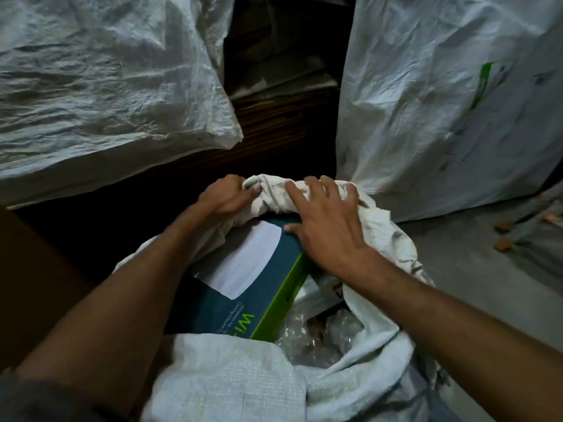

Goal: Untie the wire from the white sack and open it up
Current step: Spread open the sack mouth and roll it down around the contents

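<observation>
Fingers of the left hand clench the far rim of the open white sack, the right hand lies spread beside it, and hard tugging might snag cloth on the teal box.

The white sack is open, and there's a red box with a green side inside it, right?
Not quite. The head view shows that the cardboard box with a green side, inside the open white woven sack, is dark blue with a white panel, not red. The rest is right.
</observation>
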